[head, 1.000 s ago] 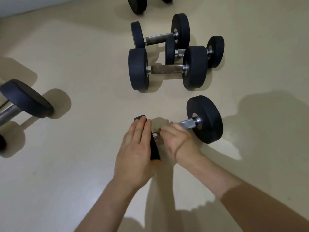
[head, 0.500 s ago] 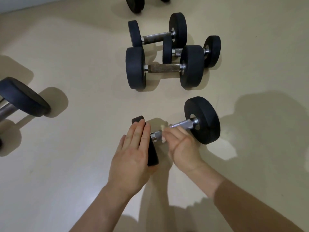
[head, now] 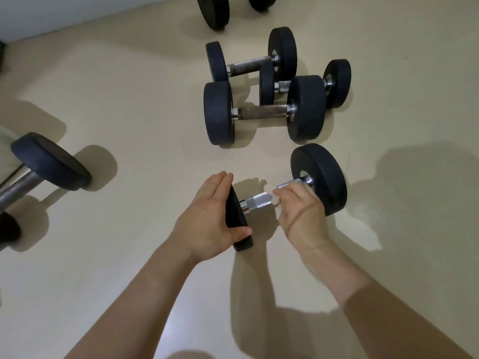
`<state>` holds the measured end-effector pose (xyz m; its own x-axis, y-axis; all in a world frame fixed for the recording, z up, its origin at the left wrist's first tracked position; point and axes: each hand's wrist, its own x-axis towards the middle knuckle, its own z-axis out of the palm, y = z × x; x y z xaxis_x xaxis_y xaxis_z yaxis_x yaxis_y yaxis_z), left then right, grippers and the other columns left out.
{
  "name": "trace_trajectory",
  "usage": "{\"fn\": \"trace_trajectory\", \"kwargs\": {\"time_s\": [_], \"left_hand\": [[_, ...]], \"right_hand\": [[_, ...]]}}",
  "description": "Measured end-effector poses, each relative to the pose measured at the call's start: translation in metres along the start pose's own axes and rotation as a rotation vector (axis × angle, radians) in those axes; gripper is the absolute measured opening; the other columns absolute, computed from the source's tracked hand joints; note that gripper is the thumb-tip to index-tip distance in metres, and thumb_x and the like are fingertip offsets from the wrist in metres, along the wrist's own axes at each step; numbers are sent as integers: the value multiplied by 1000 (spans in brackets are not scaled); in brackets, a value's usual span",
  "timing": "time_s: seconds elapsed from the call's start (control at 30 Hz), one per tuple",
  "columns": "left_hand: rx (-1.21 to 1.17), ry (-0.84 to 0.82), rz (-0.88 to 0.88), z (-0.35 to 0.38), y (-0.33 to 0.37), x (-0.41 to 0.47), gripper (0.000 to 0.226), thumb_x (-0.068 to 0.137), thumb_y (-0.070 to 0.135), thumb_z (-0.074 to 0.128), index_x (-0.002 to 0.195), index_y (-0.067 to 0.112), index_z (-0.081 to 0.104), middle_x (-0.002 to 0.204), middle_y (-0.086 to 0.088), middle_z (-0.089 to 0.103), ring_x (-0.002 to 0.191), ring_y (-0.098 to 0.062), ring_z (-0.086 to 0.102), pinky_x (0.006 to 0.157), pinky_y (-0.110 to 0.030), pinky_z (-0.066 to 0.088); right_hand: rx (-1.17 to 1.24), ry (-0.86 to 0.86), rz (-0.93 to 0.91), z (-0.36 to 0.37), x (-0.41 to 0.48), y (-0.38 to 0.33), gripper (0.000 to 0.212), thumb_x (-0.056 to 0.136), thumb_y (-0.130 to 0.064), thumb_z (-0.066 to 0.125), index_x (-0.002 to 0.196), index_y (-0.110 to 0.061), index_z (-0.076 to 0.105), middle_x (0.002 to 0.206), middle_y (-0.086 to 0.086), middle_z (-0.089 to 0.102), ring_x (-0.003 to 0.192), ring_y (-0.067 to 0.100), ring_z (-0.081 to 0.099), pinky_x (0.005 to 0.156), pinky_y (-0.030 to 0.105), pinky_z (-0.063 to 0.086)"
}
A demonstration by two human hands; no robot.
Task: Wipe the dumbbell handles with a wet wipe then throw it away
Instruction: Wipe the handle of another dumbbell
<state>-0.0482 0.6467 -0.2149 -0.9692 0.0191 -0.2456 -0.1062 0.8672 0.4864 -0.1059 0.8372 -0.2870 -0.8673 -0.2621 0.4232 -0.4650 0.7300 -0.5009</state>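
Observation:
A black dumbbell with a shiny steel handle lies on the floor in front of me. My left hand lies against its near weight plate, fingers straight and thumb hooked under the rim. My right hand is curled over the handle's right half, holding a small white wet wipe that peeks out by its fingertips. The handle's left half shows bare between my hands.
Three more black dumbbells sit clustered just beyond, one with a rusty handle. Another pair of plates stands at the top edge. A larger dumbbell lies at the far left. The floor is pale beige.
My right hand has slid along the handle from its left end towards the right plate, baring the handle's left half. My left hand has stayed on the near plate.

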Motion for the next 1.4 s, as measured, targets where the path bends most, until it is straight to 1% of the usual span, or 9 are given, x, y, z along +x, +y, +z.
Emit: {"fn": "trace_trajectory", "kwargs": {"time_s": [0.2, 0.33, 0.53, 0.67, 0.8, 0.87, 1.07, 1.23, 1.4], "left_hand": [[-34, 7, -36, -3, 3, 7, 107, 71, 51, 73, 152, 20, 9, 159, 7, 8, 145, -8, 6, 116, -25, 15], [-62, 57, -22, -1, 5, 2, 86, 85, 53, 57, 152, 20, 14, 159, 7, 11, 145, -7, 6, 114, -21, 12], [-125, 227, 62, 15, 10, -32, 46, 98, 25, 49, 143, 24, 41, 150, 14, 33, 140, -5, 25, 111, -17, 22], [-163, 235, 19, 18, 24, -40, 67, 81, 11, 70, 141, 24, 42, 142, 15, 37, 132, -8, 26, 109, -19, 24], [-148, -65, -114, 6, 21, -24, 115, 67, 28, 81, 152, 19, 4, 159, 7, 1, 144, -11, -4, 115, -24, 6], [-191, -194, -167, 3, 14, -21, 128, 58, 38, 87, 152, 21, 1, 158, 8, 6, 145, -13, 5, 117, -30, 14], [-211, -51, -75, 31, 17, -62, 135, 40, 54, 85, 149, 32, 8, 150, 24, 4, 135, -5, 26, 101, -27, 39], [-41, 127, 64, 64, 19, -91, 134, 39, 55, 87, 148, 24, 17, 155, 3, 13, 135, -23, 34, 97, -35, 47], [51, 151, 130, 64, 20, -98, 118, 44, 65, 79, 141, 20, 29, 144, -10, 28, 130, -32, 36, 105, -44, 39]], "right_hand": [[-11, -102, -182, 7, -11, -24, 28, 73, 4, 44, 87, -2, 67, 74, 11, 55, 67, 27, 50, 65, 29, 39], [-109, 17, 107, 2, 17, 2, 20, 74, -5, 46, 75, -7, 66, 71, 12, 53, 63, 30, 53, 74, 30, 40], [-57, -238, -155, 0, -7, -23, 22, 59, 3, 51, 71, -10, 64, 68, 8, 54, 60, 28, 52, 60, 33, 40], [-44, -204, 13, -7, -4, -31, 22, 64, -4, 42, 63, -10, 63, 64, 6, 54, 60, 27, 52, 62, 28, 35], [-2, -363, -185, -12, -16, -39, 17, 63, -8, 45, 61, -10, 61, 59, 4, 51, 59, 22, 49, 56, 23, 26], [-126, -318, -90, -18, -4, -11, 18, 54, -8, 52, 65, -13, 65, 61, 3, 55, 62, 25, 53, 61, 25, 35], [-52, -434, -214, -27, -34, -42, 11, 58, -4, 50, 59, -11, 57, 61, 3, 52, 66, 20, 45, 55, 21, 26], [-190, -378, -29, -49, -33, -16, 27, 44, 4, 62, 62, -15, 66, 61, 2, 55, 59, 26, 52, 59, 25, 33], [-137, -494, -196, -49, -52, -40, 20, 51, -1, 58, 65, -13, 66, 61, 3, 56, 61, 26, 55, 60, 24, 24]]}}
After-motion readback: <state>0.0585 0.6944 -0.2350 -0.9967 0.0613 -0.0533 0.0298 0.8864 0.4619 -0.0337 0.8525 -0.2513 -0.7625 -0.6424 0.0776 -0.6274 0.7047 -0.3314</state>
